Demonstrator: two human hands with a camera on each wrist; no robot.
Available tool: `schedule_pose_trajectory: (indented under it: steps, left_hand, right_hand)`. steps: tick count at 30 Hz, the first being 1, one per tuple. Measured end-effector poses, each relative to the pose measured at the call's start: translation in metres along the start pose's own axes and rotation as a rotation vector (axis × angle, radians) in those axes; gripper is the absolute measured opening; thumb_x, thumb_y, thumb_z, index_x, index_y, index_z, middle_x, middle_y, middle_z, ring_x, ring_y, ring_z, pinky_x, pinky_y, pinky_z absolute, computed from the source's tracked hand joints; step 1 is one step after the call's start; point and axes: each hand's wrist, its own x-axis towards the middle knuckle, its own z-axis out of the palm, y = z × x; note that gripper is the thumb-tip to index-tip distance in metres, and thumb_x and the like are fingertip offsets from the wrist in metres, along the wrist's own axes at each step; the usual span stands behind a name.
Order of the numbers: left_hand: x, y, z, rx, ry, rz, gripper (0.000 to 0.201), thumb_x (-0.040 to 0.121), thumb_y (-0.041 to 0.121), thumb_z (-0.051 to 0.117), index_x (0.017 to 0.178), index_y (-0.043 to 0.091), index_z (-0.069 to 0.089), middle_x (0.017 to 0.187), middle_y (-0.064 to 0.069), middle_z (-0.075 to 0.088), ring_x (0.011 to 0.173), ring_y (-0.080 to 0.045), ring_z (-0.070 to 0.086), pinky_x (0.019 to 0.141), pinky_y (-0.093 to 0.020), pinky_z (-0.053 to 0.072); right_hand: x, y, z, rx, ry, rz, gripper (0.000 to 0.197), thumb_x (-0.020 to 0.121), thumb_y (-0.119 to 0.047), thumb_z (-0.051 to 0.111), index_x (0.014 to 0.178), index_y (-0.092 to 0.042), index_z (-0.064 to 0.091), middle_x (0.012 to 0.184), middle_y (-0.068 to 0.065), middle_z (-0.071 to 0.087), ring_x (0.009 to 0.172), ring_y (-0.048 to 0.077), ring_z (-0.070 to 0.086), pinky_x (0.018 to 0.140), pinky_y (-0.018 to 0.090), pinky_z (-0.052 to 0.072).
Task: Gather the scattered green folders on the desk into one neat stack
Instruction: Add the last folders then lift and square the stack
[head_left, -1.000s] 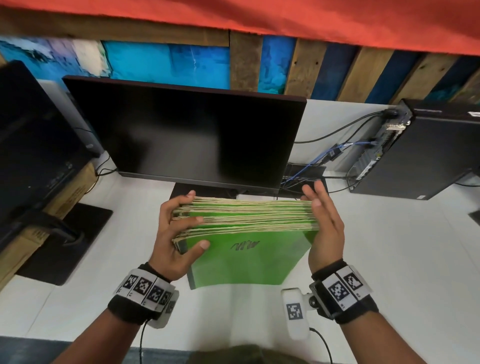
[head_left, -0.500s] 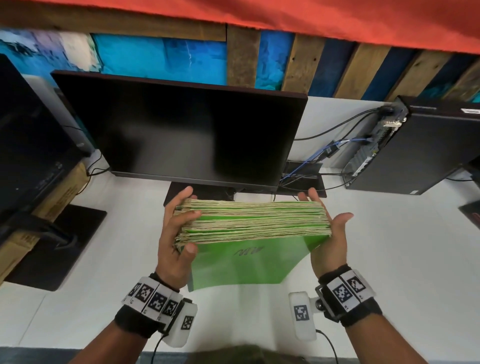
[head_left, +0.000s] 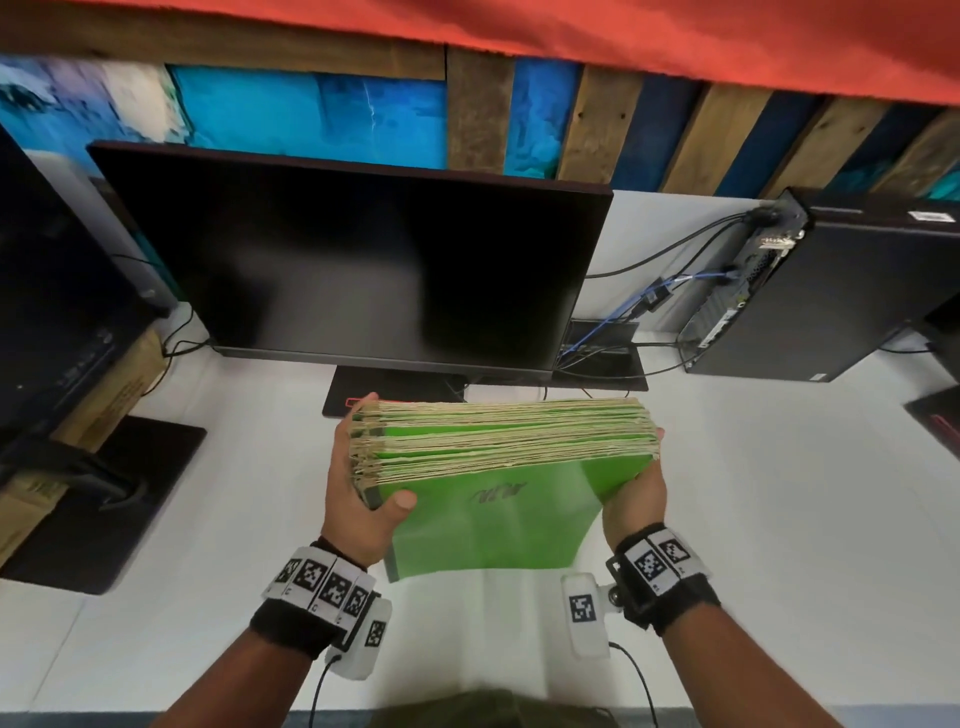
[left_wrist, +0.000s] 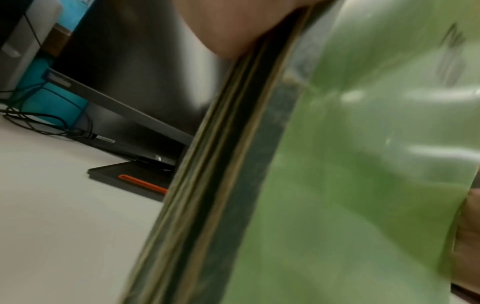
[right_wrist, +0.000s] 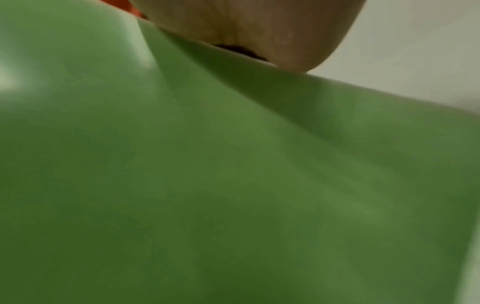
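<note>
A thick stack of green folders (head_left: 498, 441) stands on edge between my hands, pale page edges up, just above the white desk (head_left: 779, 519). Its front green cover (head_left: 493, 519) bows out toward me. My left hand (head_left: 363, 499) grips the left end, thumb on the front cover and fingers behind. My right hand (head_left: 636, 499) presses its palm against the right end; its fingers run behind the stack, mostly hidden. In the left wrist view the folder spines (left_wrist: 221, 185) fill the middle under my thumb (left_wrist: 221, 26). The right wrist view is nearly all green cover (right_wrist: 233, 185).
A dark monitor (head_left: 353, 270) stands right behind the stack; an orange pen (left_wrist: 142, 183) lies on its base (head_left: 395, 389). At the right are a black computer case (head_left: 831, 291) and cables (head_left: 649, 301). At the left are a second monitor (head_left: 52, 291) and a cardboard box (head_left: 114, 395).
My left fingers came off the top edges; the thumb now lies on the front cover. My right hand slid lower along the right end. The folder edges look more even.
</note>
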Motion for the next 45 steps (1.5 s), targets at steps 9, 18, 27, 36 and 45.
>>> schedule_pose_trajectory:
  steps: [9, 18, 27, 36, 45]
  left_hand:
    - [-0.025, -0.026, -0.018, 0.150, -0.042, -0.295, 0.108, 0.046, 0.055, 0.085, 0.121, -0.008, 0.042, 0.093, 0.047, 0.059, 0.090, 0.024, 0.057, 0.073, 0.002, 0.044]
    - [-0.024, -0.037, -0.023, 0.233, -0.108, -0.410, 0.072, 0.058, -0.020, 0.077, 0.120, -0.025, 0.040, 0.090, 0.046, 0.061, 0.090, 0.024, 0.057, 0.074, 0.001, 0.044]
    - [-0.026, -0.027, -0.018, 0.310, 0.013, -0.361, 0.109, 0.035, 0.072, 0.073, 0.114, 0.002, 0.047, 0.087, 0.028, 0.067, 0.088, 0.017, 0.059, 0.077, 0.004, 0.040]
    - [-0.023, -0.063, -0.004, 0.338, 0.065, -0.421, 0.057, 0.054, 0.047, 0.063, 0.104, 0.023, 0.051, 0.086, 0.027, 0.066, 0.089, 0.007, 0.061, 0.079, -0.015, 0.049]
    - [-0.006, -0.072, 0.133, 0.224, -0.184, -0.530, 0.050, 0.064, 0.068, 0.058, 0.105, 0.041, 0.047, 0.108, 0.025, 0.056, 0.097, 0.016, 0.054, 0.088, -0.017, 0.040]
  right_hand:
    - [0.012, 0.043, -0.044, -0.119, -0.115, 0.130, 0.028, 0.093, -0.017, 0.048, 0.073, -0.024, 0.066, 0.059, -0.012, 0.067, 0.063, 0.010, 0.062, 0.067, 0.026, 0.048]
    - [0.025, 0.020, -0.087, -0.817, -0.702, -0.002, 0.094, 0.045, -0.038, 0.091, 0.127, -0.018, 0.050, 0.120, -0.007, 0.066, 0.116, 0.011, 0.058, 0.098, 0.033, 0.046]
    - [0.024, 0.026, -0.051, -0.656, -0.543, -0.165, 0.073, 0.039, -0.053, 0.089, 0.097, -0.020, 0.060, 0.084, -0.016, 0.074, 0.083, -0.007, 0.067, 0.073, 0.013, 0.051]
    - [0.017, 0.047, -0.050, -0.512, -0.341, -0.246, 0.050, 0.067, -0.036, 0.078, 0.111, -0.019, 0.061, 0.104, -0.001, 0.072, 0.099, 0.018, 0.068, 0.082, 0.036, 0.055]
    - [0.052, -0.026, -0.140, -0.492, 0.033, -0.203, 0.048, 0.080, -0.034, 0.072, 0.121, -0.017, 0.056, 0.114, 0.005, 0.068, 0.104, 0.025, 0.064, 0.090, 0.039, 0.050]
